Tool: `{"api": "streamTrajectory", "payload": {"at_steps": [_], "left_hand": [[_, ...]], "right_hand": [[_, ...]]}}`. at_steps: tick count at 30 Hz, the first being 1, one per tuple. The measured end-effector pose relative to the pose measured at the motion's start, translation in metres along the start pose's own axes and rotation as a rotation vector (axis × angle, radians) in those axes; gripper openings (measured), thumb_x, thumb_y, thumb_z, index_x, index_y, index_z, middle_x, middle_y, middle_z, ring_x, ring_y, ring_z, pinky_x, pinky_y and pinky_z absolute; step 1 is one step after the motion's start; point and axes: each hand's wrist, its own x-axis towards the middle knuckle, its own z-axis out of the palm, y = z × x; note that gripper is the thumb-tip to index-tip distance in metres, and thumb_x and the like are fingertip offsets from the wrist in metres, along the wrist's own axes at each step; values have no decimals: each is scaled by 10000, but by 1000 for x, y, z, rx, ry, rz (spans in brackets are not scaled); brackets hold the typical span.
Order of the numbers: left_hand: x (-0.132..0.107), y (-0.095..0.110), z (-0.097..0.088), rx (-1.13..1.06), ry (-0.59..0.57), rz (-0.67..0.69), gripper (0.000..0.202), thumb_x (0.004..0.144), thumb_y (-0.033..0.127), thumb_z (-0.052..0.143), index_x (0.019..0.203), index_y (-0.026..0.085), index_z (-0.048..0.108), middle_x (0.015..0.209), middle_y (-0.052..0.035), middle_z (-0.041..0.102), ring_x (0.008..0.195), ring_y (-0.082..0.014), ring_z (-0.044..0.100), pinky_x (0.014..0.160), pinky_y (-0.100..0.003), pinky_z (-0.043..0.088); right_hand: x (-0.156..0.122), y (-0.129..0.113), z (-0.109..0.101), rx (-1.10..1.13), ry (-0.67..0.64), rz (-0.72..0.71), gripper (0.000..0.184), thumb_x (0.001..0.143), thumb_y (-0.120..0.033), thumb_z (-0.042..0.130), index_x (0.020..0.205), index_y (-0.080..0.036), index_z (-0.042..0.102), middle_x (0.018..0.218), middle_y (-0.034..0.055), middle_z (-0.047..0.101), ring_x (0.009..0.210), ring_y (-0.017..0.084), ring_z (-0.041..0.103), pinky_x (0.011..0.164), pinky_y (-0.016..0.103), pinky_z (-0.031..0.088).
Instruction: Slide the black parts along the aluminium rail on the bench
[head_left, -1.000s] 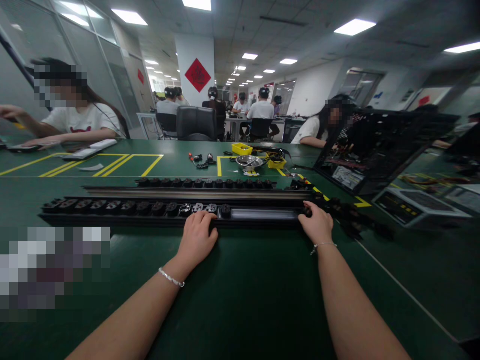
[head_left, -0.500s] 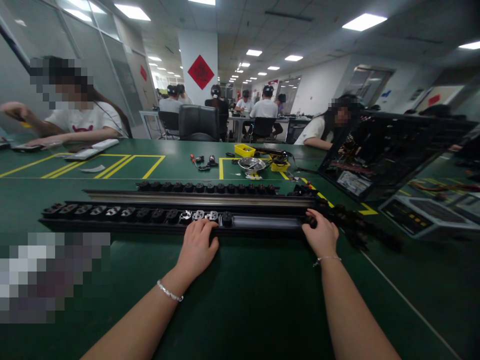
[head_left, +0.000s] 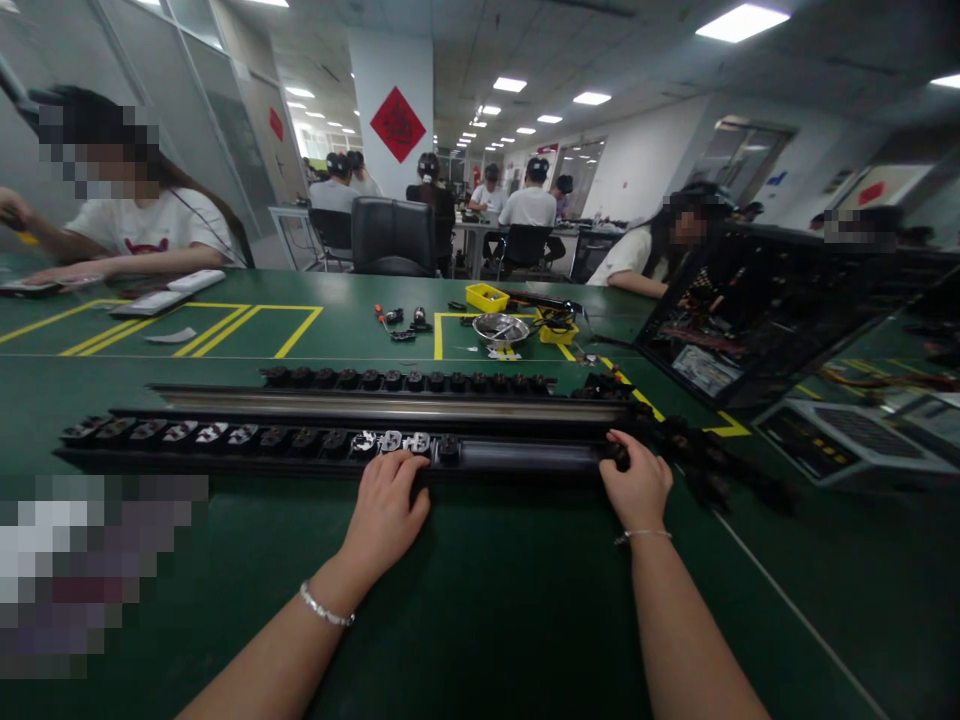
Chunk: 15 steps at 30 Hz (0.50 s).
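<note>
A long black power strip housing (head_left: 532, 457) lies across the table in front of me. A row of socket modules (head_left: 180, 432) fills its left and middle part, mostly black with a few shiny ones. The channel to the right of the last black socket (head_left: 448, 448) is bare and smooth. My left hand (head_left: 390, 500) is bent over the front edge by the shiny sockets, gripping the housing, thumb pointing right. At the housing's right end, my right hand (head_left: 639, 482) pinches a small dark round part (head_left: 618, 456), probably a socket module, between thumb and fingers.
Behind lie a metal-lined rail (head_left: 390, 405) and another socket row (head_left: 405, 380). A metal bowl (head_left: 501, 329) and yellow bin (head_left: 487, 297) stand farther back. An open computer case (head_left: 697, 320) and power supply box (head_left: 832, 440) are right. Co-workers sit across the table.
The view has shifted slightly. My right hand stays at the housing's right end, with the dark part showing more clearly in its pinch. My left hand keeps its place on the front edge.
</note>
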Motion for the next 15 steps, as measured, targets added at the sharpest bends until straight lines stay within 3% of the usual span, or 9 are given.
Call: {"api": "streamTrajectory", "payload": {"at_steps": [15], "left_hand": [[-6, 4, -8, -11, -19, 9, 368, 796, 194, 505, 1164, 212, 507, 1142, -83, 557, 1115, -238, 505, 1055, -481, 338]], "right_hand": [[-3, 3, 5, -40, 65, 5, 398, 655, -250, 440, 1009, -230, 619, 1049, 63, 637, 1041, 237, 542, 1013, 444, 249]]}}
